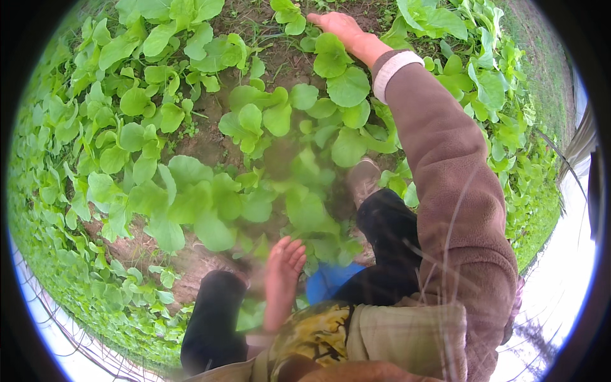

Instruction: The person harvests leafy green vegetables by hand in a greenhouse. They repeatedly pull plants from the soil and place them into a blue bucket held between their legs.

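My right hand [341,28] is stretched far forward, at the base of a young leafy green plant [289,16]. Its fingertips point left and are partly hidden, so any grip on a stem cannot be made out. Close to my body, between my knees, my left hand [285,267] has its fingers bent and side by side. Blurred leaves lie just beyond and beside those fingers; whether it holds one is unclear. Broad-leaved green plants [348,86] grow between the two hands, with brown soil [210,138] showing in gaps.
A blue object [329,281], mostly covered, sits beside my left hand. My shoe [365,179] rests among the plants below my right arm. Dense leafy rows [57,143] spread to the left. Thin dry stalks [575,143] and pale sheeting [573,224] border the right side.
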Available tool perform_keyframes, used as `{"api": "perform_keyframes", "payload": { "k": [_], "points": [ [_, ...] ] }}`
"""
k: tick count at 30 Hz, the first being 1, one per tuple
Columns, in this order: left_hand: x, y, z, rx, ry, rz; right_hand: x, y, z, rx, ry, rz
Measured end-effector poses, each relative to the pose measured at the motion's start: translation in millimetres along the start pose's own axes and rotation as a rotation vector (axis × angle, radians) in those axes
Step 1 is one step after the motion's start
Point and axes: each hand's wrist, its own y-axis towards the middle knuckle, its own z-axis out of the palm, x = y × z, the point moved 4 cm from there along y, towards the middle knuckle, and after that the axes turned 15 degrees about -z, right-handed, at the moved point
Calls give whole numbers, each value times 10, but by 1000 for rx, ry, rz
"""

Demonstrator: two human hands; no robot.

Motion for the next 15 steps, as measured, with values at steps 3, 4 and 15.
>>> {"api": "perform_keyframes", "payload": {
  "k": [3,4,15],
  "points": [
    [18,-13,-25,10,4,1,-52,19,91,-80,13,7],
    [16,-16,-25,23,9,1,-137,21,148,-108,-3,24],
    [43,-70,-147,22,-38,21,85,66,279,-29,252,48]
  ]
}}
